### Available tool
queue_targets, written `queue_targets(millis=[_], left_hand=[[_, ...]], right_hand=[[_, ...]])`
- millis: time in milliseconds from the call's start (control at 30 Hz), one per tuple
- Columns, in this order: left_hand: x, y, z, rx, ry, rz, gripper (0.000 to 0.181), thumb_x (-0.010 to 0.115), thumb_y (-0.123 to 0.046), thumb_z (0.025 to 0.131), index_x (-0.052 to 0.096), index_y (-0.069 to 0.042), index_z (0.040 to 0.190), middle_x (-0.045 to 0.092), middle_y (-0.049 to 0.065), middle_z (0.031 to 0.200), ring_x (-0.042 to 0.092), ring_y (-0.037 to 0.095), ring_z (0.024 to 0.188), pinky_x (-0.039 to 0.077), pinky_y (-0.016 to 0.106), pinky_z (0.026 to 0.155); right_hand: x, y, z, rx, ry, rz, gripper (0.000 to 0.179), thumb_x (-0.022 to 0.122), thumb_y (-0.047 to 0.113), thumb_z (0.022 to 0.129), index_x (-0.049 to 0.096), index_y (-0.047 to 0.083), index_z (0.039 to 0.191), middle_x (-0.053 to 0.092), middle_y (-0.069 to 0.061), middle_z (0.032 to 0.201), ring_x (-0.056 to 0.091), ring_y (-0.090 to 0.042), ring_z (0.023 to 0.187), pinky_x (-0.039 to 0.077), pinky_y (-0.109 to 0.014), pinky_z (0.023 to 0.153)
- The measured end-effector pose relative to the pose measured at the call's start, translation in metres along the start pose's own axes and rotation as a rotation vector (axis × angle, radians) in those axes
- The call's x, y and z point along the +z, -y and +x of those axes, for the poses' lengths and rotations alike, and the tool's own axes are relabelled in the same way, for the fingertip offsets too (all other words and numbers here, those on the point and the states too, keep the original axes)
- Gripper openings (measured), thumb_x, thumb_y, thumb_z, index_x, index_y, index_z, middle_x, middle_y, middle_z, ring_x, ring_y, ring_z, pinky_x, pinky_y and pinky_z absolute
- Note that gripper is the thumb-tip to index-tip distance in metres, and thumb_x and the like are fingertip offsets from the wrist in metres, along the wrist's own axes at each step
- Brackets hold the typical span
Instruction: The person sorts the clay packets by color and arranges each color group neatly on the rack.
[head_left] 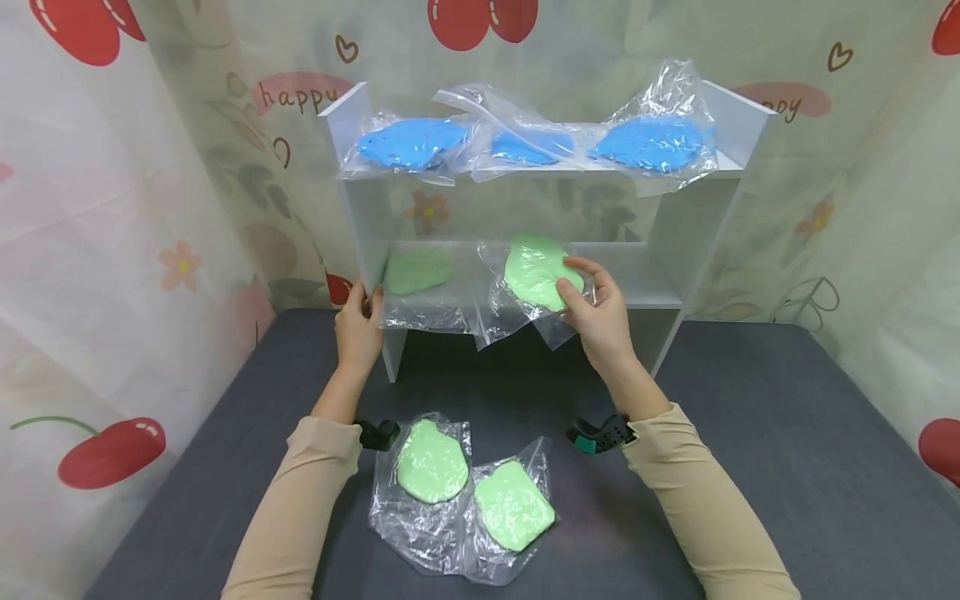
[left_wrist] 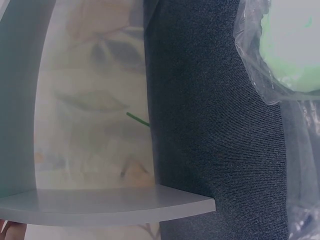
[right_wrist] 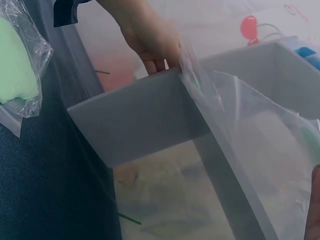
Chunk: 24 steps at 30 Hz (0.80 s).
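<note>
A white two-tier shelf point(head_left: 660, 279) stands at the back of the table. My left hand point(head_left: 358, 329) grips its left side panel, fingers bent over the edge in the right wrist view. My right hand point(head_left: 603, 321) pinches the right side of a clear bag of green clay point(head_left: 534, 271), thumb in front, at the front of the middle tier. Left of it on that tier lies another bag of green clay point(head_left: 417, 271), its plastic hanging over the front edge. In the right wrist view, clear plastic point(right_wrist: 265, 130) drapes across the board beside a sliver of my right hand.
Three clear bags with blue clay point(head_left: 652, 143) lie along the top tier. Two more bags of green clay point(head_left: 432, 462) lie side by side on the dark table point(head_left: 787, 467), between my forearms. Patterned curtains point(head_left: 127, 250) surround the table on the back and sides.
</note>
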<state>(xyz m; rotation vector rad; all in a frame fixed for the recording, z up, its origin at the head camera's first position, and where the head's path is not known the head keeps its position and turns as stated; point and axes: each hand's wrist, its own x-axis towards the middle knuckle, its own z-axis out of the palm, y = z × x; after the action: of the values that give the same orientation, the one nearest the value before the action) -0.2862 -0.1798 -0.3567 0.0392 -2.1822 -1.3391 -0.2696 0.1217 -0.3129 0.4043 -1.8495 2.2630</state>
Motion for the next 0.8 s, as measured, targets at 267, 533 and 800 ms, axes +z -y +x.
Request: queue_targets(millis=[267,533,800], left_hand=[[0.0,0.0,0.001,0.008,-0.005,0.008,0.034,0.046,-0.027,0.098,0.053,-0.011,0.127,0.062,0.02,0.121,0.063,0.033,0.109,0.051,0.051,0.082],[0.0,0.0,0.0,0.015,-0.007,0.008,0.035,0.046,-0.028,0.098,0.053,-0.011,0.128,0.063,0.02,0.12,0.064,0.034,0.106,0.051,0.05,0.08],[0.0,0.0,0.0,0.015,-0.01,0.01,0.035,0.046,-0.029,0.098,0.054,-0.011,0.128,0.063,0.021,0.118,0.064,0.034,0.105,0.051,0.05,0.079]], right_hand=[[0.011,-0.008,0.008,0.002,-0.094,-0.109,0.026,0.059,0.012,0.091,0.055,0.012,0.117,0.036,-0.001,0.144,0.045,-0.002,0.063,0.043,-0.015,0.054],[0.019,-0.014,0.012,-0.035,-0.116,-0.173,0.034,0.063,0.012,0.089,0.054,0.002,0.12,0.046,-0.005,0.136,0.049,-0.004,0.069,0.046,-0.017,0.053],[0.026,-0.021,0.017,-0.106,-0.146,-0.192,0.03,0.066,0.008,0.085,0.058,-0.001,0.113,0.054,0.003,0.108,0.045,-0.002,0.04,0.043,-0.017,0.045]])
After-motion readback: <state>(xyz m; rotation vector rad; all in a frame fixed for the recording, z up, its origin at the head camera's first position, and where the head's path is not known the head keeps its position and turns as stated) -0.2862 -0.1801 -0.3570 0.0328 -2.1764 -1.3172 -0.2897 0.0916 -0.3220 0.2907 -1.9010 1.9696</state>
